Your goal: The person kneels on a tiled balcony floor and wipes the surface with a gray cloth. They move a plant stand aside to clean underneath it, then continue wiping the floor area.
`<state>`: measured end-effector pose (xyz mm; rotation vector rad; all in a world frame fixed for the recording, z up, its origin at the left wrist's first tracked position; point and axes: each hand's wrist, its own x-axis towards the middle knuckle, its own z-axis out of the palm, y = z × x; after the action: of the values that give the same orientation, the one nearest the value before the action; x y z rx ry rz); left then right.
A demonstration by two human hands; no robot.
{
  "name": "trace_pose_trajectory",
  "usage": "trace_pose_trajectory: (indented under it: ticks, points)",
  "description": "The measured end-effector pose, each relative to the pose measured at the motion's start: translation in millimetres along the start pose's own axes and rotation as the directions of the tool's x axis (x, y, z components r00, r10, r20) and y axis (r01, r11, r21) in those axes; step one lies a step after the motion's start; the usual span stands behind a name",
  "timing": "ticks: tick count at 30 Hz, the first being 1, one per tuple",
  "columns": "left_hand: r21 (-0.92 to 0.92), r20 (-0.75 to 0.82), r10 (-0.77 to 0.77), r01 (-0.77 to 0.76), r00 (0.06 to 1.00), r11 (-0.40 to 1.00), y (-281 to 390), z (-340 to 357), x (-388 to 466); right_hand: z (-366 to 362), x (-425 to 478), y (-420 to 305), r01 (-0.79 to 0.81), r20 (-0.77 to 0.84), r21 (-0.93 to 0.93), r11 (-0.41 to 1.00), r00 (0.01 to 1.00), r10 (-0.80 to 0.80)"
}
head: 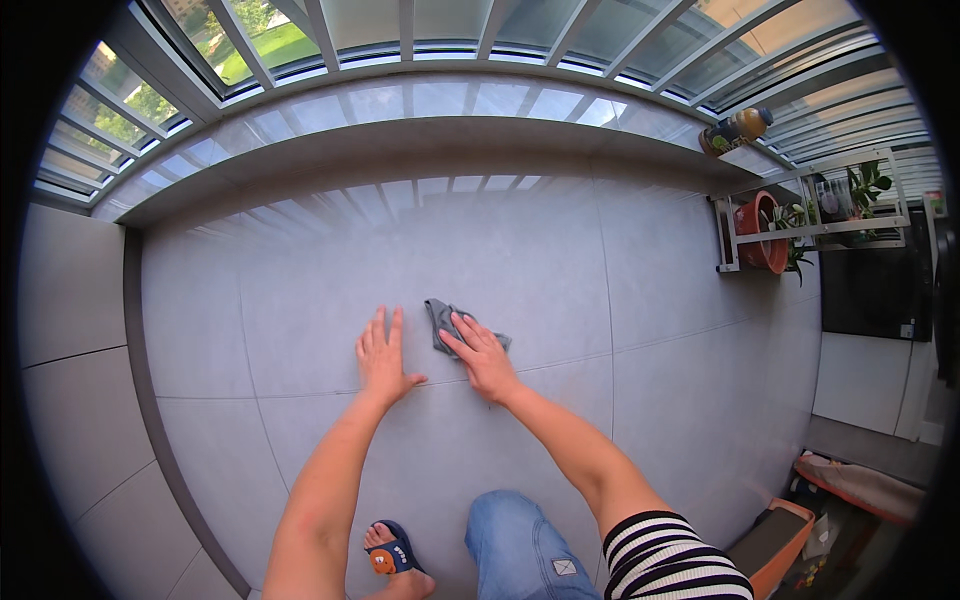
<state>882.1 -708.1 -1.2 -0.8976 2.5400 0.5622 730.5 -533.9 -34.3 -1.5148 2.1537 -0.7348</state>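
Note:
My right hand [484, 360] presses flat on a crumpled grey cloth [444, 322], which lies on the pale grey tile floor [510, 247]. Part of the cloth is hidden under the palm and fingers. To its left, my left hand [384, 361] rests on the bare tile with fingers spread and thumb pointing towards the cloth. Nothing is in that hand. A seam between tiles runs just below both hands.
Barred windows [442, 30] and a ledge [420, 101] curve along the far side. At right, a metal rack [825, 229] bears potted plants, near a bottle [735, 131]. An orange bin [772, 547] stands lower right. My slippered foot [394, 551] and denim-covered knee [517, 536] are below.

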Motion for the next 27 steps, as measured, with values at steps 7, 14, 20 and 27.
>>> trace_pose_trajectory:
  ticks: [7,14,20,27]
  points:
    - [-0.068,0.129,-0.315,0.325,0.940,0.943,-33.2,-53.6,51.3,-80.6,59.3,152.2,-0.610,-0.618,-0.063,0.790,0.645,0.449]
    - [-0.078,0.208,-0.335,0.357,0.919,0.931,-45.8,-49.1,50.8,-13.0,173.5,38.2,0.035,-0.200,-0.053,0.998,0.979,-0.045]
    - [-0.107,0.230,-0.328,0.359,0.916,0.927,-45.4,-61.3,51.7,-91.3,113.3,125.8,-0.175,-0.335,-0.146,0.974,0.935,0.118]
    - [-0.167,0.202,-0.260,0.295,0.944,0.941,-41.8,-51.0,54.4,3.7,260.0,50.1,-0.175,-0.470,-0.149,0.973,0.878,0.085]
